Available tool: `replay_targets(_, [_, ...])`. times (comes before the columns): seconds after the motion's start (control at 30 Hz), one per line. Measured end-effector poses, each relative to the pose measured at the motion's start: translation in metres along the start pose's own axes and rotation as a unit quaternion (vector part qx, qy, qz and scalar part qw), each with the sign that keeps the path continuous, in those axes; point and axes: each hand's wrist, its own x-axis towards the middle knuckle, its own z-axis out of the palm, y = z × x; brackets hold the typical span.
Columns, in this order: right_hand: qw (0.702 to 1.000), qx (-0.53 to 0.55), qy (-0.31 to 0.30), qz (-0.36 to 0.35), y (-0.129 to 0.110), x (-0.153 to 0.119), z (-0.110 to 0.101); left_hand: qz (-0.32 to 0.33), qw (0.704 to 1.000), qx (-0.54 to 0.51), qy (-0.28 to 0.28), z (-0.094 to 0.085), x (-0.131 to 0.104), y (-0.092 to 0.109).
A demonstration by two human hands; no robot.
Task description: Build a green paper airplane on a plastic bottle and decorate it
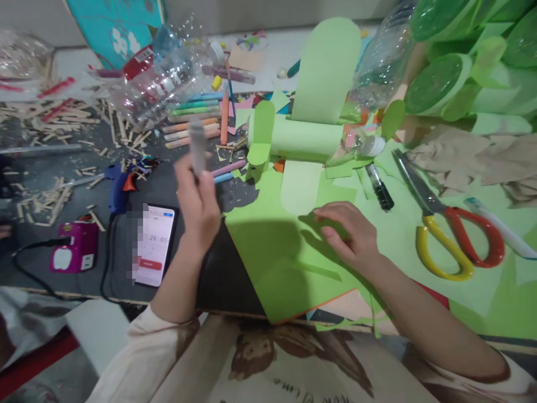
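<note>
My left hand is raised above the dark table, its fingers closed round a short light-grey bar. Motion blurs the bar, so its kind does not show. Low over the green paper sheets, my right hand is loosely curled and holds nothing, its thumb apart from the fingers. Beyond both hands lies a plastic bottle wrapped in pale green paper, with rounded paper flaps attached. A large rounded pale green piece stands up behind it.
Scissors and a black marker lie to the right. At left are a phone, a blue glue gun, a purple power adapter with cables, and scattered wooden sticks. Clear bottles and coloured pens lie behind.
</note>
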Motion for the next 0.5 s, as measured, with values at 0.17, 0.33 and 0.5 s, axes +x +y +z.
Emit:
replay_targets(0.17, [0.995, 0.012, -0.088, 0.037, -0.004, 0.003, -0.001, 0.291, 0.935, -0.05, -0.195, 0.027, -0.03, 0.041])
replay_targets(0.33, [0.983, 0.064, -0.174, 0.008, -0.003, 0.007, -0.001, 0.372, 0.875, -0.021, -0.31, 0.045, -0.045, 0.051])
replay_targets(0.5, [0.973, 0.149, -0.156, 0.08, -0.003, 0.002, 0.001, 0.337, 0.892, -0.065, -0.295, 0.038, -0.039, 0.048])
